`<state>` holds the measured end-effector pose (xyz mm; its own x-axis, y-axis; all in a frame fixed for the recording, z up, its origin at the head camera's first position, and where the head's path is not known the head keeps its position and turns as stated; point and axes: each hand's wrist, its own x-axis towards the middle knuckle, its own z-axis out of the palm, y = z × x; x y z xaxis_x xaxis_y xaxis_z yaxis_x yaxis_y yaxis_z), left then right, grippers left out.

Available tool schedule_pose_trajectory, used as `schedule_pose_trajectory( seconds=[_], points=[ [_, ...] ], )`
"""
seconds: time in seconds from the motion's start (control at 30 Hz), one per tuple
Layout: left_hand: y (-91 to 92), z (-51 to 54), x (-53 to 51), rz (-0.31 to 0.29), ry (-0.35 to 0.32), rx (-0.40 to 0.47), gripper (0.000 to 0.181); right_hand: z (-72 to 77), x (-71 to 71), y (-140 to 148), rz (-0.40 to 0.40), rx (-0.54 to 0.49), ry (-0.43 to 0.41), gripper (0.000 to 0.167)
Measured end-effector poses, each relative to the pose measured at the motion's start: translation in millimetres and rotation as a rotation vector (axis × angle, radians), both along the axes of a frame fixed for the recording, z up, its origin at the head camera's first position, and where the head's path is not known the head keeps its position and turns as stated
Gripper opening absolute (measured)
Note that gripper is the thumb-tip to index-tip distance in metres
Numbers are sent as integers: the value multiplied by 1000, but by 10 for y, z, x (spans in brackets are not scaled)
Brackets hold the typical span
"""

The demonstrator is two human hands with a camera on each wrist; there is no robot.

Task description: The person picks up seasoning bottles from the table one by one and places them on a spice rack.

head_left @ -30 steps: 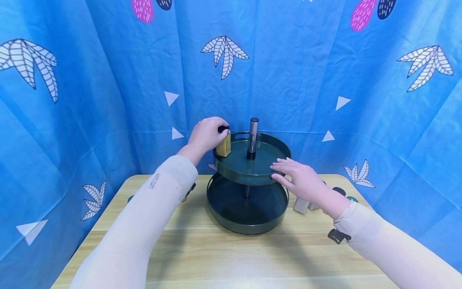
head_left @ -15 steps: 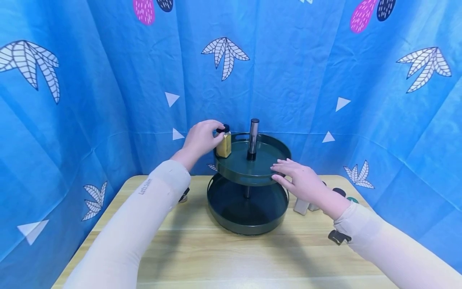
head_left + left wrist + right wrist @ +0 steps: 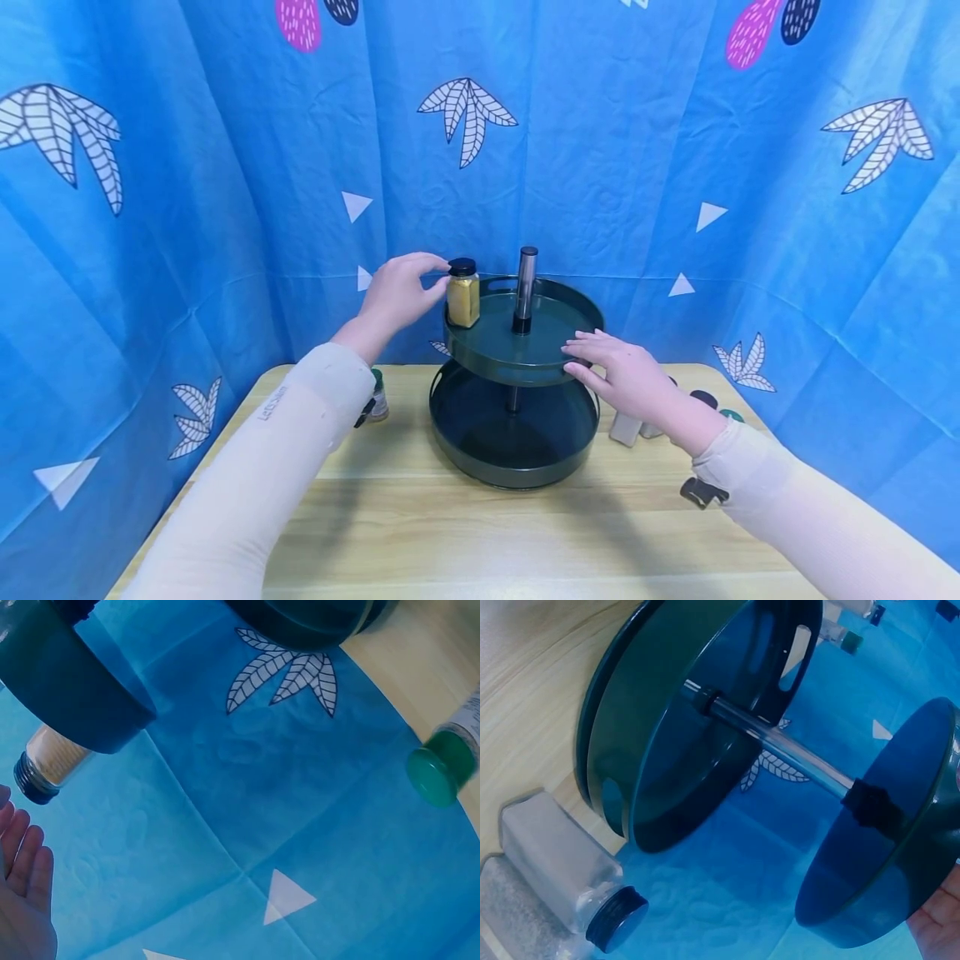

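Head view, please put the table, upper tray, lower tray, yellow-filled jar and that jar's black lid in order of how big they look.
Largest to smallest:
1. Table
2. Upper tray and lower tray: too alike to rank, since the upper partly hides the lower
3. Yellow-filled jar
4. Black lid

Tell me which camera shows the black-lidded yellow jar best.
The head view: there the yellow jar stands upright on the upper tray, visible from lid to base. In the left wrist view, the tray hides its lower part. I can't make it out in the right wrist view.
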<state>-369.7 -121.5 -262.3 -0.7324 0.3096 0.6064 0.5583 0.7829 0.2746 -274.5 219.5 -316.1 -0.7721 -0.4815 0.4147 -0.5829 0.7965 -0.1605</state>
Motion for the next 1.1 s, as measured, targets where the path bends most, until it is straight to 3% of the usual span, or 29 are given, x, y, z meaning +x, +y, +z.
schedule_pose_trajectory(
  seconds=[0.63,1.1],
  points=[
    [-161,-165,135,10,-35,-48,30,8,6,-10,-6,-9,4,43],
    [-253,-312,201,29,-6,-49,29,-7,-7,-6,-7,-10,5,42]
  ],
)
